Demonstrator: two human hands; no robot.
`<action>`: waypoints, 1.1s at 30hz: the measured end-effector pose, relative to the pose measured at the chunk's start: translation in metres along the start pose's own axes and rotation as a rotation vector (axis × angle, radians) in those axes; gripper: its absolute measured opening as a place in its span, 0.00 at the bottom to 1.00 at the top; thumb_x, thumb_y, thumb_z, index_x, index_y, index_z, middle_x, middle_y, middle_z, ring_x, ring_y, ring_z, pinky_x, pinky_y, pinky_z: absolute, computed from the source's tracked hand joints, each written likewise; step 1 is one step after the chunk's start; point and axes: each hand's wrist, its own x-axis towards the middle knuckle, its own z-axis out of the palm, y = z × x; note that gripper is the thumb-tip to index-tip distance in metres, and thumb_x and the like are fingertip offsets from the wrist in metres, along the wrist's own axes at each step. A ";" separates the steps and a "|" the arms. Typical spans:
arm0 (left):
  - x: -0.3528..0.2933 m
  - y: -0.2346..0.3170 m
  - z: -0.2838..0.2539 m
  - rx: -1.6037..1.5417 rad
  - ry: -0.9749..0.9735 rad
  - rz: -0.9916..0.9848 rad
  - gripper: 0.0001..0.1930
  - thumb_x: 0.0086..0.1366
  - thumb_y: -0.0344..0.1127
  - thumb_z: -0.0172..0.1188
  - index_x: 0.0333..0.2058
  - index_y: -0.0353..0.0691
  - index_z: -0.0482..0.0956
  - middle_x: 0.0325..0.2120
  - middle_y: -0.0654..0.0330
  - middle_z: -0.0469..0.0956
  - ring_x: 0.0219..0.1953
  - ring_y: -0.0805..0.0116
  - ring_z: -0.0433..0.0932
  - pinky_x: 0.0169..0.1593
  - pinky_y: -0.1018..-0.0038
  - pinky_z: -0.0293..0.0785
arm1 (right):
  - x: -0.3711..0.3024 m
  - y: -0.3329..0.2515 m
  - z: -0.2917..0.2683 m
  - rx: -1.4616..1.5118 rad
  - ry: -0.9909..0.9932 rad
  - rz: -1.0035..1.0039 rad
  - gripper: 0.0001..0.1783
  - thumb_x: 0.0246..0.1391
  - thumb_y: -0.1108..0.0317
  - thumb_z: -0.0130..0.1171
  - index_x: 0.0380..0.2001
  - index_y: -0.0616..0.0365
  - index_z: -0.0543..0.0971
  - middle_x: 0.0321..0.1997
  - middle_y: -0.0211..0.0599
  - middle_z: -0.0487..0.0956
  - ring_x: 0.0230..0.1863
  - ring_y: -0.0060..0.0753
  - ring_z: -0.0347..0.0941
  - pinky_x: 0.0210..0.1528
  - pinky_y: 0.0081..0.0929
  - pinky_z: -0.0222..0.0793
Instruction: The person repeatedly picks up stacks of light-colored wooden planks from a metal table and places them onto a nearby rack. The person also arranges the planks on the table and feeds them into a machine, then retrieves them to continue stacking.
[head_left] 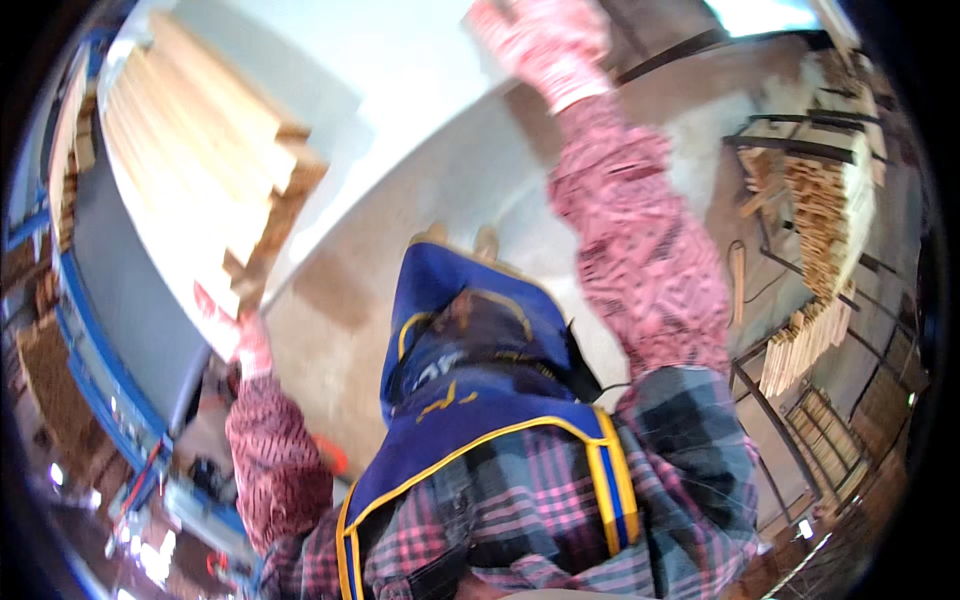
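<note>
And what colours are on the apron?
The apron is blue with yellow trim; the head view shows it.

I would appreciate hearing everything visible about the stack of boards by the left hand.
The stack of boards looks like pale, bare wood: long, narrow pieces lying side by side on the light tabletop, extending forward. Their near ends are uneven and darker. The left hand is at that end; blur hides its grip.

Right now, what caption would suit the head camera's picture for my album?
Left hand by the near end of wooden boards, right hand stretched forward beyond a blue apron.
</note>
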 end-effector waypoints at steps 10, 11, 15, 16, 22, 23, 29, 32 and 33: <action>0.017 0.006 -0.001 0.267 0.014 0.146 0.35 0.63 0.41 0.55 0.68 0.39 0.59 0.69 0.48 0.58 0.70 0.45 0.56 0.72 0.57 0.53 | 0.013 -0.004 -0.024 0.039 -0.103 0.071 0.29 0.59 0.43 0.54 0.57 0.46 0.74 0.62 0.31 0.72 0.64 0.37 0.65 0.64 0.38 0.63; 0.017 0.005 -0.001 0.226 0.028 0.166 0.34 0.66 0.43 0.53 0.68 0.39 0.59 0.69 0.49 0.58 0.70 0.45 0.56 0.72 0.56 0.54 | 0.013 -0.005 -0.022 0.060 -0.074 0.066 0.28 0.59 0.43 0.54 0.57 0.46 0.73 0.62 0.30 0.71 0.65 0.36 0.64 0.64 0.38 0.62; 0.020 0.010 -0.003 0.252 0.029 0.147 0.33 0.67 0.44 0.52 0.69 0.41 0.59 0.69 0.51 0.59 0.69 0.45 0.57 0.72 0.56 0.55 | 0.017 -0.005 -0.025 0.080 -0.201 0.139 0.28 0.60 0.43 0.53 0.58 0.46 0.72 0.65 0.27 0.69 0.68 0.34 0.61 0.65 0.37 0.61; 0.020 0.012 -0.003 0.265 0.028 0.135 0.34 0.66 0.42 0.52 0.69 0.41 0.59 0.69 0.51 0.59 0.69 0.45 0.57 0.72 0.56 0.55 | 0.018 -0.006 -0.027 0.089 -0.201 0.137 0.29 0.61 0.43 0.53 0.59 0.45 0.72 0.66 0.27 0.69 0.68 0.34 0.61 0.65 0.37 0.61; 0.025 0.015 -0.002 0.300 -0.001 0.067 0.35 0.63 0.35 0.55 0.69 0.42 0.59 0.69 0.53 0.60 0.70 0.47 0.57 0.72 0.58 0.54 | 0.025 -0.007 -0.029 0.085 -0.204 0.139 0.31 0.61 0.43 0.53 0.61 0.46 0.71 0.66 0.27 0.68 0.69 0.34 0.61 0.66 0.37 0.61; 0.025 0.014 -0.001 0.302 0.005 0.081 0.35 0.63 0.35 0.55 0.69 0.42 0.59 0.69 0.53 0.60 0.70 0.47 0.57 0.72 0.58 0.54 | 0.025 -0.008 -0.028 0.079 -0.216 0.143 0.31 0.61 0.42 0.53 0.62 0.45 0.70 0.67 0.26 0.68 0.69 0.34 0.61 0.66 0.37 0.61; 0.030 0.016 -0.001 0.276 0.058 0.135 0.35 0.63 0.34 0.55 0.69 0.41 0.60 0.69 0.53 0.59 0.70 0.48 0.57 0.72 0.58 0.54 | 0.028 -0.009 -0.027 0.085 -0.232 0.153 0.30 0.61 0.43 0.52 0.61 0.44 0.70 0.68 0.26 0.66 0.71 0.33 0.58 0.67 0.37 0.58; 0.031 0.019 -0.003 0.274 0.020 0.069 0.34 0.63 0.36 0.55 0.68 0.41 0.61 0.68 0.52 0.61 0.69 0.48 0.58 0.72 0.59 0.54 | 0.030 -0.011 -0.031 0.072 -0.242 0.154 0.29 0.62 0.43 0.53 0.61 0.44 0.71 0.67 0.26 0.67 0.70 0.32 0.59 0.67 0.36 0.59; 0.030 0.020 -0.004 0.269 0.018 0.074 0.33 0.63 0.36 0.55 0.68 0.41 0.62 0.68 0.52 0.61 0.69 0.48 0.58 0.72 0.58 0.54 | 0.030 -0.012 -0.032 0.079 -0.209 0.142 0.29 0.61 0.44 0.53 0.60 0.44 0.71 0.66 0.26 0.68 0.69 0.32 0.60 0.66 0.36 0.60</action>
